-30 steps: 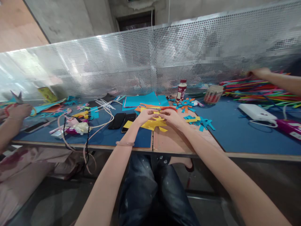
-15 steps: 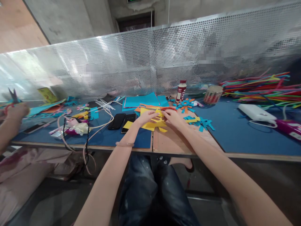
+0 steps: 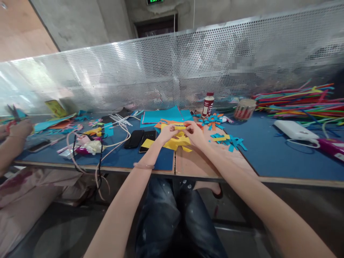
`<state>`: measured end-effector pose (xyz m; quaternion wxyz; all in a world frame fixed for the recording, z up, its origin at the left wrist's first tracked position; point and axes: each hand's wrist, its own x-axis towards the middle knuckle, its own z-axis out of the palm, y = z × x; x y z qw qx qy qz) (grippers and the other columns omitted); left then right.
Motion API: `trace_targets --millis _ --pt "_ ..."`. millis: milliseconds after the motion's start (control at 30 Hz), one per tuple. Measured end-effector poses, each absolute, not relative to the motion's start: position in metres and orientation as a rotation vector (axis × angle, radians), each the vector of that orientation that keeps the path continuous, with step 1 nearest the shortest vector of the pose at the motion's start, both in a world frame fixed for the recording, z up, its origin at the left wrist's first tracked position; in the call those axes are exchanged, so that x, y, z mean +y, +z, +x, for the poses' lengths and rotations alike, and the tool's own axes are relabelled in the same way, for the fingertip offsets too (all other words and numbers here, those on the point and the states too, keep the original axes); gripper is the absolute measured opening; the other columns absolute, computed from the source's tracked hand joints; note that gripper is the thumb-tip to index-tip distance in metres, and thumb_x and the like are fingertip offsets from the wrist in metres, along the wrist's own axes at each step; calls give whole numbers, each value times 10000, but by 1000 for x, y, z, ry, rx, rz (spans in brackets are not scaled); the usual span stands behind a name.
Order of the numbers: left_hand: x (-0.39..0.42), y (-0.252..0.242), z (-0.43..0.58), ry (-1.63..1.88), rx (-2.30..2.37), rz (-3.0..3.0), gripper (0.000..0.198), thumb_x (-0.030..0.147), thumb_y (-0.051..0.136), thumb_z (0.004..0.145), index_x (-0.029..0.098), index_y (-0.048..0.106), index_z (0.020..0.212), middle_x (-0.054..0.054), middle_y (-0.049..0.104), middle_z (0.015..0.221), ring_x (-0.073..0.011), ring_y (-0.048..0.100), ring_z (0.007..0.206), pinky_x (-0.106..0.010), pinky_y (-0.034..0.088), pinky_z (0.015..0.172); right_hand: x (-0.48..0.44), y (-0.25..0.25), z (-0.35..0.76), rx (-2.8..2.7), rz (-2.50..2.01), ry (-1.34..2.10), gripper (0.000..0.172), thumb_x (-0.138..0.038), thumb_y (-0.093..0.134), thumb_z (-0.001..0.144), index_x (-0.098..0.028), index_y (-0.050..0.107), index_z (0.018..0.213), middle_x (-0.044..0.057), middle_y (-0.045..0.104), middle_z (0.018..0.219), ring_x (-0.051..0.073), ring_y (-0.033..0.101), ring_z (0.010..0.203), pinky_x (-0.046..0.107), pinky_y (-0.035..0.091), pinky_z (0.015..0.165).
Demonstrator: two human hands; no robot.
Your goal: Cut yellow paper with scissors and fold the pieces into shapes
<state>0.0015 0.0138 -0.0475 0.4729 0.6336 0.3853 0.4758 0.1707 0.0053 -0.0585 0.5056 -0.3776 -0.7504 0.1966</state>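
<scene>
Between my two hands is a narrow strip of yellow paper (image 3: pixel 179 127), held level. My left hand (image 3: pixel 167 134) pinches its left end, and my right hand (image 3: pixel 195 134) pinches its right end. Below them lies more yellow paper (image 3: pixel 174 144), cut into pieces, on the table. Something red, partly hidden, shows behind my right hand. Just to the right are blue paper strips (image 3: pixel 234 142) with a yellow strip across them. A blue and orange paper flower (image 3: pixel 214 121) sits behind those.
Two dark phones (image 3: pixel 133 139) lie left of my hands. Blue sheets (image 3: pixel 161 115), a dark red bottle (image 3: pixel 208 104) and a jar (image 3: pixel 244 109) stand behind. Pipe cleaners (image 3: pixel 295 100) and a white power bank (image 3: pixel 295 130) are at right. At far left, another person's hand holds scissors (image 3: pixel 13 114).
My hands have lifted slightly and drawn the yellow strip level between their fingertips. My right hand has shifted a little to the left over the paper.
</scene>
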Motion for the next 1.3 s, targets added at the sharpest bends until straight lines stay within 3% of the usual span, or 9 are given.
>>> trace_targets --millis 233,633,967,1300 --pt "16 -47 -2 1266 927 1561 286 296 701 675 143 502 811 14 560 662 -130 593 667 -322 579 603 5 -62 168 -1862 -874 436 249 -327 520 871 -140 556 1031 38 603 936 145 593 793 336 501 707" --pt "12 -43 1 1241 914 1590 327 317 692 684 131 547 911 -76 645 877 -175 630 781 -315 569 625 2 -58 167 -1900 -950 311 243 -315 521 872 -146 563 1041 51 600 998 154 593 838 351 501 737" --pt "10 -42 3 1262 963 1651 285 332 680 694 139 560 866 9 574 714 -109 584 680 -286 582 616 4 -60 165 -1887 -970 149 226 -313 511 878 -152 573 1023 53 602 1012 157 590 864 362 494 766" --pt "5 -39 4 1249 953 1757 259 348 656 702 127 612 830 7 559 677 -97 548 633 -263 568 599 6 -64 165 -1873 -954 17 210 -303 505 881 -161 584 1014 60 592 1064 177 571 945 397 468 831"
